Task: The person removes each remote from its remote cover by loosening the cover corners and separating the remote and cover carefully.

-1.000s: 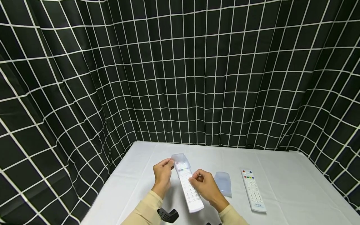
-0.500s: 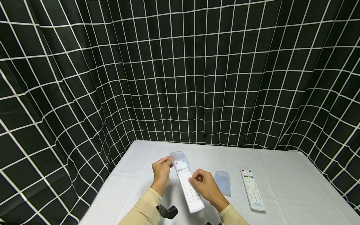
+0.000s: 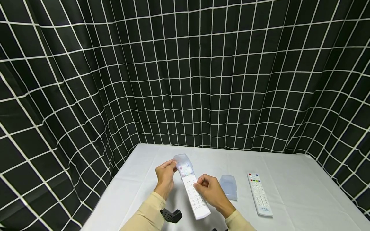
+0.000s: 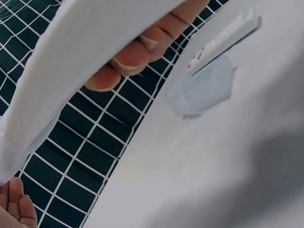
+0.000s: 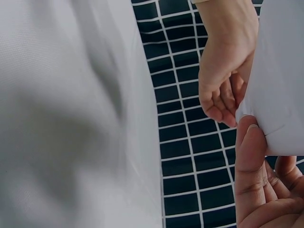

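Note:
In the head view, a white remote control (image 3: 194,195) slants between the hands, its far end under a translucent bluish cover (image 3: 181,158). My left hand (image 3: 165,176) pinches the cover's left edge near its top. Partway down the remote's right side, my right hand (image 3: 210,191) grips it between thumb and fingers. The remote's pale underside (image 4: 85,42) fills the upper left of the left wrist view, with right-hand fingertips behind it. From the right wrist, the right thumb and fingers show at the remote's edge, and the left hand (image 5: 228,61) appears beyond.
A second translucent cover (image 3: 229,187) lies on the white-clothed table (image 3: 300,192), right of the right hand. Farther right lies another white remote (image 3: 259,195) with coloured buttons. A black curtain (image 3: 202,80) with a white grid surrounds the back and sides.
My left hand has moved slightly up and left with the cover, which has slid a little toward the remote's far end. The right hand keeps its grip, almost still.

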`<action>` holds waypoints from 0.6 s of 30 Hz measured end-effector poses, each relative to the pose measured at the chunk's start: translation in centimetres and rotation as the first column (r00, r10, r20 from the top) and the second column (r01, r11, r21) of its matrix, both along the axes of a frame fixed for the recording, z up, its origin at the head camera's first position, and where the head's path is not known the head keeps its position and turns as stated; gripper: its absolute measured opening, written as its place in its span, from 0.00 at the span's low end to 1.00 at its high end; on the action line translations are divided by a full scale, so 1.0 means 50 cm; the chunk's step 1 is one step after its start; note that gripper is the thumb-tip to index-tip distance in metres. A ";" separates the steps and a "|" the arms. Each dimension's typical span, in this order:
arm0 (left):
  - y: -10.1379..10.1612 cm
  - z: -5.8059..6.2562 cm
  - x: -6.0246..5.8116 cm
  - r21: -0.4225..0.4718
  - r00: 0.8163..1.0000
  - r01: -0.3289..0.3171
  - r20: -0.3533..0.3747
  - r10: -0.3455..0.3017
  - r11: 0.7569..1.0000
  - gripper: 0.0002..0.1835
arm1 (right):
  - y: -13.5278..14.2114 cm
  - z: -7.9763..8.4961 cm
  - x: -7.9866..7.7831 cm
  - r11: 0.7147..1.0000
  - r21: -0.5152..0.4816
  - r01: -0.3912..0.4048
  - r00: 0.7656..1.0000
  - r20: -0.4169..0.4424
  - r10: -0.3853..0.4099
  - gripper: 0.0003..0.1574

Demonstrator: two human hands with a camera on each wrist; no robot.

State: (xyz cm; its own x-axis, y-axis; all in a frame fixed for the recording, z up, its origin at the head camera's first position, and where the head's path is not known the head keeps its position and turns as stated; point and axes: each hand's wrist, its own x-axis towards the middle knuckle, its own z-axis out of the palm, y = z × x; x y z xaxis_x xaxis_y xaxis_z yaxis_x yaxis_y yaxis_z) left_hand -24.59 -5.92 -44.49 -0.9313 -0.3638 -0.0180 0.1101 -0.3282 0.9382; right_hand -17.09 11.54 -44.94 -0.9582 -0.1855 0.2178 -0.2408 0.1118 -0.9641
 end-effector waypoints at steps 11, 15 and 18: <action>-0.002 0.000 -0.007 0.032 1.000 -0.015 -0.019 0.015 0.999 0.08 | 0.000 -0.003 -0.003 1.000 0.012 -0.018 1.000 0.003 0.018 0.07; -0.004 0.001 -0.010 0.033 1.000 -0.011 -0.014 0.011 0.999 0.08 | 0.000 -0.003 -0.003 1.000 0.016 -0.027 1.000 0.000 0.027 0.07; -0.006 0.004 -0.010 0.037 1.000 -0.016 -0.010 0.016 0.999 0.08 | 0.001 -0.005 -0.003 0.999 0.021 -0.026 1.000 0.004 0.026 0.06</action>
